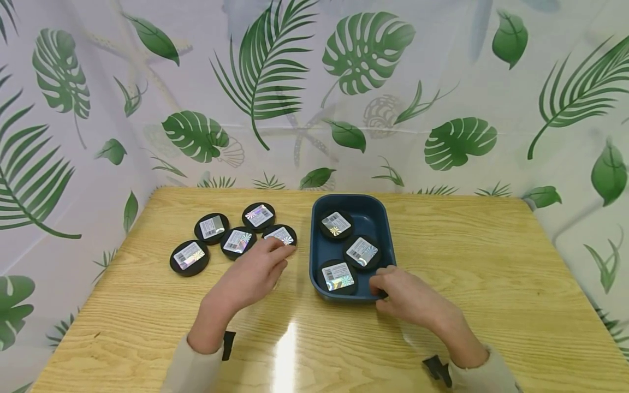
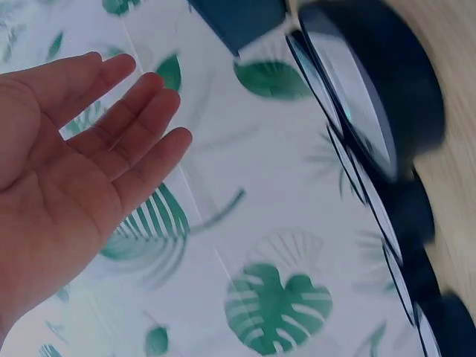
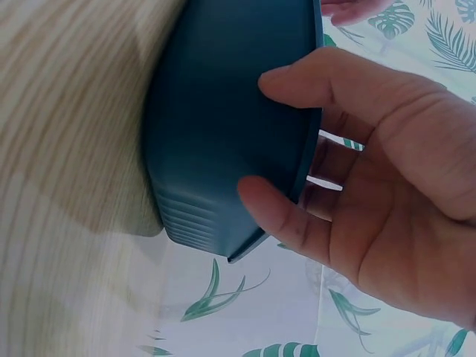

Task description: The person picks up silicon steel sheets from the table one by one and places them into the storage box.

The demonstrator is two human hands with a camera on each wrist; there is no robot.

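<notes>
While right hand (image 1: 411, 299) grips bin (image 1: 365, 217), left hand (image 1: 253, 273) hovers — near discs (image 1: 238, 241).

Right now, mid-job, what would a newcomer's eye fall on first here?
Probably the blue tray mid-table, with three black discs inside and the right hand gripping its near right corner. Next, the five loose discs on the table to its left, with the left hand open by the rightmost one. Behind, big green leaves stand out on the pale backdrop.
</notes>
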